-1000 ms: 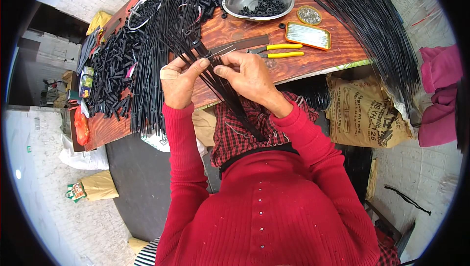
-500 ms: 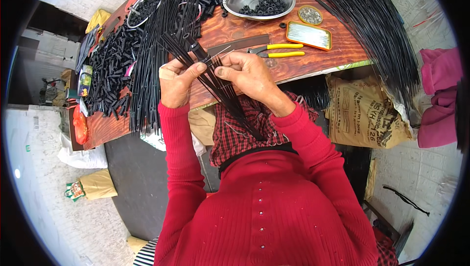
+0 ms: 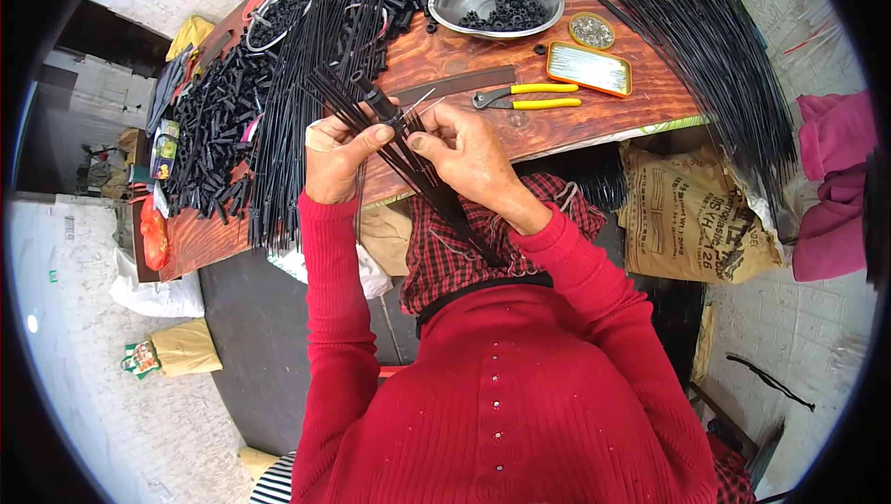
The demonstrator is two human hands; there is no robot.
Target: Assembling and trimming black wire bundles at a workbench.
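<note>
Between the hands: black cylindrical plastic tube (image 3: 379, 103), thin black rods (image 3: 449, 209) gathered at it. Left hand (image 3: 336, 159) pinches rods; right hand (image 3: 471, 153) pinches near thin silvery metal wire (image 3: 422, 98), end free, so fastening looks unfinished.

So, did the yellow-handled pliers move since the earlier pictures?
No. The yellow-handled pliers lie at the same spot against the table edge; the whole view just shifted slightly.
</note>
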